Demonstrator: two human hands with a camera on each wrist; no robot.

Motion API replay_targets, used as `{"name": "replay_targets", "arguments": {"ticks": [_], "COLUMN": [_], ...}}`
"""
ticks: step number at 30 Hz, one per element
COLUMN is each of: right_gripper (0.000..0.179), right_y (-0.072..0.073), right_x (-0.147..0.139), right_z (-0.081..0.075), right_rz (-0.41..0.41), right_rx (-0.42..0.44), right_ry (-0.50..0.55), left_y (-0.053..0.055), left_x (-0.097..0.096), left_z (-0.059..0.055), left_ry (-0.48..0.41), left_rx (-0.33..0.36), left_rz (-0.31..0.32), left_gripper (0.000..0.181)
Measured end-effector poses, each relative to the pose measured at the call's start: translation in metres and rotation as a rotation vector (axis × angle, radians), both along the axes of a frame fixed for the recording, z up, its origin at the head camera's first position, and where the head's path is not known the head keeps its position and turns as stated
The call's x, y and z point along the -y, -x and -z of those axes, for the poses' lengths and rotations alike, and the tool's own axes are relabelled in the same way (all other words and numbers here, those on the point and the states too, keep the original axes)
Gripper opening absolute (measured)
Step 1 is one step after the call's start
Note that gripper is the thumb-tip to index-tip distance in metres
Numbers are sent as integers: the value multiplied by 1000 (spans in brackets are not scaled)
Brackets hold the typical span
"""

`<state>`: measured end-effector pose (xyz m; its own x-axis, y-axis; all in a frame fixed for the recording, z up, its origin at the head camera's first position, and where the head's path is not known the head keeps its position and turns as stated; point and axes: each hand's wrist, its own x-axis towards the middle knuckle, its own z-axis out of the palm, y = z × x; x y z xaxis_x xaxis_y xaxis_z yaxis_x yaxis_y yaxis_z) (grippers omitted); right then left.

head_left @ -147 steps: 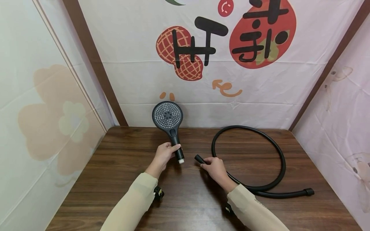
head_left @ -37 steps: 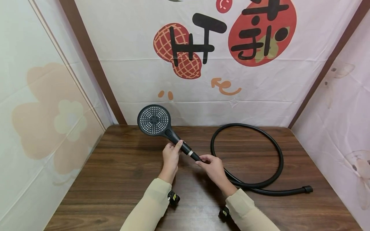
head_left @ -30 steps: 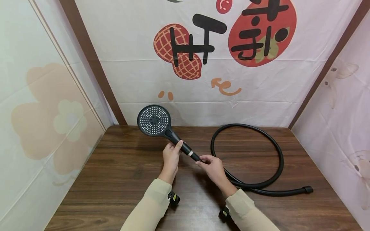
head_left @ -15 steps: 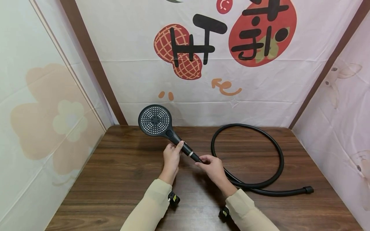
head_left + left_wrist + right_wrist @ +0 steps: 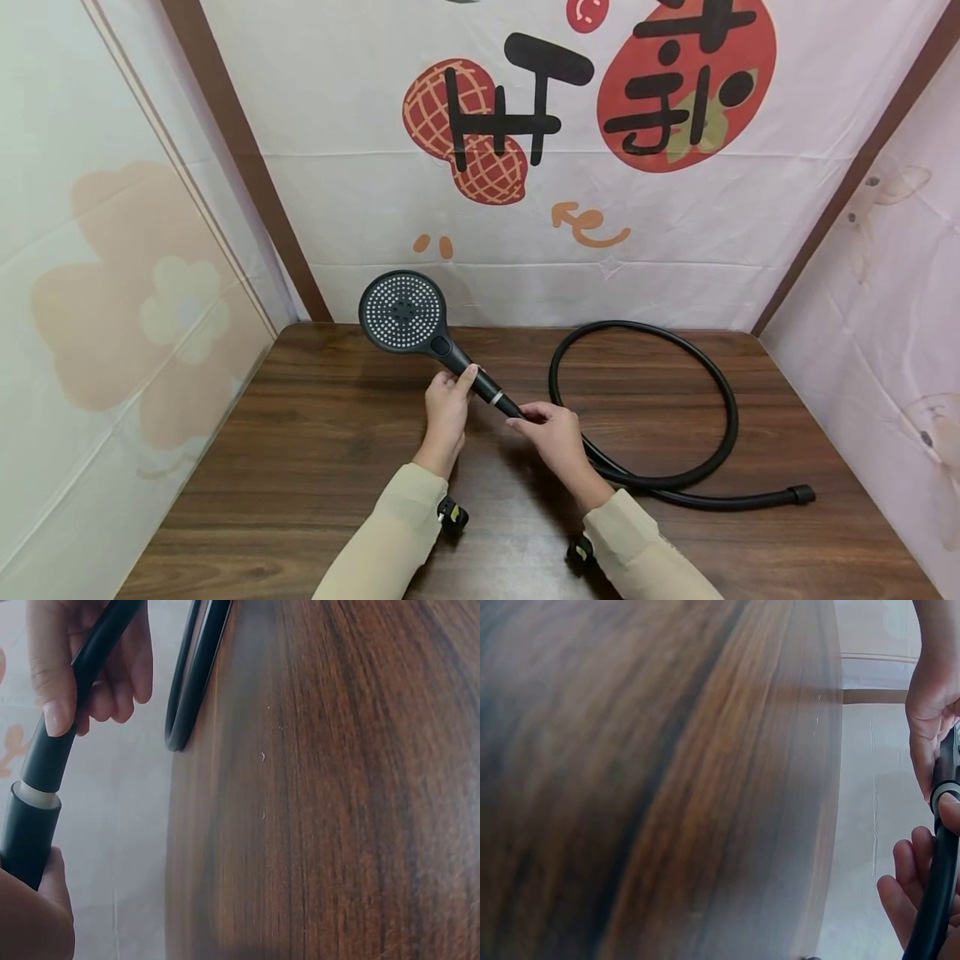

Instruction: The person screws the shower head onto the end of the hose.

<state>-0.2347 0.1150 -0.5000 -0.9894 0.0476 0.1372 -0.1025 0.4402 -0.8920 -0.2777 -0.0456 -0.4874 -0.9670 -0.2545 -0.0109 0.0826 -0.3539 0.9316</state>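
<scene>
My left hand grips the handle of a black shower head, its round spray face toward the camera and its handle slanting down to the right. My right hand pinches the end of a black shower hose between thumb and fingers. The hose's conical end fitting lines up with the handle's lower end and meets it. A narrow white band shows between the two in the left wrist view. Both hands are above the table.
The wooden table carries the looped hose, whose far end with a black nut lies at the right. A printed cloth hangs behind the table, with cloth panels on both sides.
The shower head was tilted left and brought against the hose fitting, which earlier stood apart. Over the last second the white band between them has narrowed; the hands have barely shifted.
</scene>
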Motion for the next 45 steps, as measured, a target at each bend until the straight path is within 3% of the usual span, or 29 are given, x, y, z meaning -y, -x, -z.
{"name": "replay_targets", "arguments": {"ticks": [33,39,45], "right_gripper": [28,24,23], "right_y": [-2,1,1], "right_x": [-3,-3,0], "right_z": [-3,0,2], "right_rz": [-118,-80,-26], "right_rx": [72,54,-25], "right_ry": [-27,-10,38], "left_y": [-3,-5,-6], "left_x": [-2,-3,-3], "left_z": [-2,-4,-4], "left_ry": [-32,-25,-19], "left_rx": [-15,-11,-10], "left_rz": [5,3,-1], "left_gripper": [25,24,23]}}
